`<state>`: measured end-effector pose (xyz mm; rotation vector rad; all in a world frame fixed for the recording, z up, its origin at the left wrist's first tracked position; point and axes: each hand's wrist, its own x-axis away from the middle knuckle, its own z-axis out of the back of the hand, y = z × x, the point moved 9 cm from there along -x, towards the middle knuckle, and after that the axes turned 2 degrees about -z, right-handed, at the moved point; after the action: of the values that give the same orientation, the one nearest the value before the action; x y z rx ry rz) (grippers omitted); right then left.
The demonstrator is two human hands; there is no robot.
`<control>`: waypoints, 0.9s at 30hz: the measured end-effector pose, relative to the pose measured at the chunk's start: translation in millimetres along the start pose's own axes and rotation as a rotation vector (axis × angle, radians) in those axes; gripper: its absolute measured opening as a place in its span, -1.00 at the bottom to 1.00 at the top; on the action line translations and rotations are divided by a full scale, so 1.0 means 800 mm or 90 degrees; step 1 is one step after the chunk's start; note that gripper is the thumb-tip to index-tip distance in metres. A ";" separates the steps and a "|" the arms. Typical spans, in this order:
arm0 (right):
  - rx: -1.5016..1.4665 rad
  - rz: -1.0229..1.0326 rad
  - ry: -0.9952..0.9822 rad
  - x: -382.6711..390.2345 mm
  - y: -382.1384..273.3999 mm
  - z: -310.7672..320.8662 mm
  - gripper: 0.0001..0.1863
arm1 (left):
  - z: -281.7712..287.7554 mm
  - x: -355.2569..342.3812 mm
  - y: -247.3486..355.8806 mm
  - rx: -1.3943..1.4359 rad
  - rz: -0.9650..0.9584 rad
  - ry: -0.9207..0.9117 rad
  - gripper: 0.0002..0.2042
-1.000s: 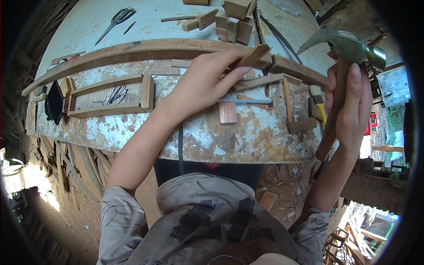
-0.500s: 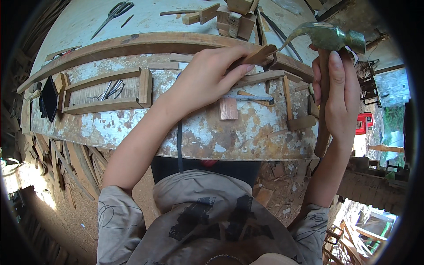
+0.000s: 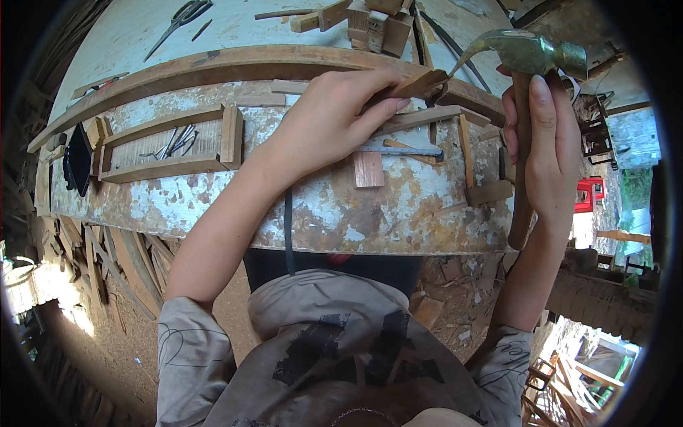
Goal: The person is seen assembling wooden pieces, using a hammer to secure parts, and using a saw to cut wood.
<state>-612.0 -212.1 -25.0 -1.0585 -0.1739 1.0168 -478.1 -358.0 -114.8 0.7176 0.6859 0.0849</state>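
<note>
Left hand [image 3: 348,107]: one, bare, reaching over the middle of the desk [image 3: 320,220]. Grip: thumb and fingers pinching a brown wood strip [image 3: 420,84], whose free end points right and overlaps the long beam [image 3: 235,60] in view.

Right hand [image 3: 551,135]: one, bare, at the right end of the desk. Grip: fingers wrapped around the handle of a claw hammer [image 3: 523,107], thumb laid along it. Hammer head uppermost, claw toward the left, its tip close by the end of the wood strip; contact between the two cannot be told.

Desk, worn, paint flaking. Carried on it: the long beam, lying crosswise beyond the left forearm; a shallow wooden box [image 3: 231,139], left side, with loose nails [image 3: 174,142] inside; a dark flat device [image 3: 77,160], tilted, at the box's left; a pale reddish block [image 3: 368,171], just below a blue-grey strip [image 3: 402,150]; scissors [image 3: 181,25], far left, beyond the beam; wood blocks [image 3: 380,32], clustered at the far side.
</note>
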 end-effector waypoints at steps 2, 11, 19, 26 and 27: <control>-0.005 -0.006 0.014 0.002 0.002 0.003 -0.58 | -0.001 0.000 -0.001 0.008 0.000 -0.003 -0.72; 0.012 0.052 -0.012 -0.001 -0.014 -0.006 -0.60 | 0.006 -0.003 -0.003 0.059 -0.013 0.022 -0.70; 0.054 0.040 -0.042 -0.005 -0.015 -0.026 -0.48 | 0.007 -0.004 -0.017 0.115 0.057 -0.040 -0.71; 0.037 0.050 -0.003 -0.006 -0.015 -0.028 -0.49 | 0.013 -0.006 -0.016 0.051 0.018 -0.038 -0.72; 0.036 0.073 -0.025 -0.006 -0.020 -0.029 -0.50 | 0.015 -0.006 -0.014 0.044 -0.004 -0.024 -0.72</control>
<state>-591.9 -232.3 -23.2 -1.0061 -0.1170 1.1396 -476.2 -374.5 -112.6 0.7816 0.6579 0.0420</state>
